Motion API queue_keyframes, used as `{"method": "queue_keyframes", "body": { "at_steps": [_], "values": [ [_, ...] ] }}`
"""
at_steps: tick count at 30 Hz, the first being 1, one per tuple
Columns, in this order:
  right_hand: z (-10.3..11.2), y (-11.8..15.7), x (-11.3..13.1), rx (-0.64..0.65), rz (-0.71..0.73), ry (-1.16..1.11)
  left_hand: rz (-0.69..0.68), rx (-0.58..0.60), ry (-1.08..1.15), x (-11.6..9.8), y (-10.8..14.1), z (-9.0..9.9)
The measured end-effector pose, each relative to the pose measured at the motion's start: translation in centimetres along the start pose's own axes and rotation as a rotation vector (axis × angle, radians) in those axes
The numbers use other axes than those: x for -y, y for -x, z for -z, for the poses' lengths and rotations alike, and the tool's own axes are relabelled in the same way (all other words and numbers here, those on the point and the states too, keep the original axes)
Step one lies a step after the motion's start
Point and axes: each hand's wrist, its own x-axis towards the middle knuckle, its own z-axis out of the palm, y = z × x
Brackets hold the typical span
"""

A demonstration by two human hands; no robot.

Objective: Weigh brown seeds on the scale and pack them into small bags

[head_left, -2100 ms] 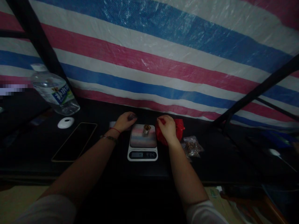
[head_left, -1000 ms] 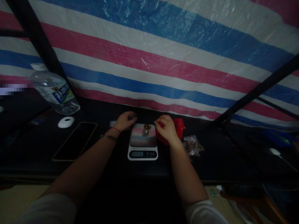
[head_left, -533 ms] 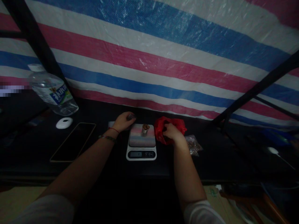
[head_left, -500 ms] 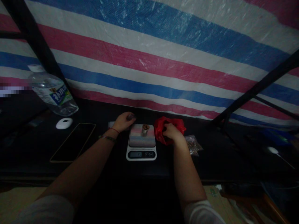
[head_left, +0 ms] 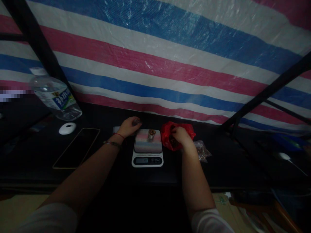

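A white digital kitchen scale (head_left: pixel 148 152) lies in front of me with its display lit. On its plate stands a small clear cup (head_left: pixel 151 136) with brownish pieces at its top. My left hand (head_left: pixel 130 127) is closed at the scale's far left corner, its fingers round a small clear, dark-looking thing (head_left: pixel 137 121) that I cannot make out. My right hand (head_left: pixel 181 135) has its fingertips in the mouth of a red plastic bag (head_left: pixel 167 139) at the right of the scale. What those fingers hold, if anything, is hidden. Beside the wrist lies a clear packet (head_left: pixel 202 151) of small brownish pieces.
On the left are a phone (head_left: pixel 77 149), a white computer mouse (head_left: pixel 67 128) and a large clear bottle (head_left: pixel 59 97). A striped plastic sheet (head_left: pixel 155 71) hangs behind the black table, between dark metal bars. A white spoon-like thing (head_left: pixel 284 156) lies far right.
My right hand has shifted slightly right and up at the red bag's opening, and the bag's right edge has spread a little. My left hand and the cup stay in place.
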Motion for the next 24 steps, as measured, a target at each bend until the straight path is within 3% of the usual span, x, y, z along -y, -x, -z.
{"method": "queue_keyframes", "body": {
  "at_steps": [17, 24],
  "values": [
    [-0.01, 0.19, -0.04, -0.129, 0.041, -0.051, 0.001, 0.010, -0.009, -0.16, -0.04, 0.03],
    [0.25, 0.18, -0.22, -0.152, -0.073, -0.103, 0.004, 0.000, -0.003, 0.01, 0.00, -0.07]
  ]
}}
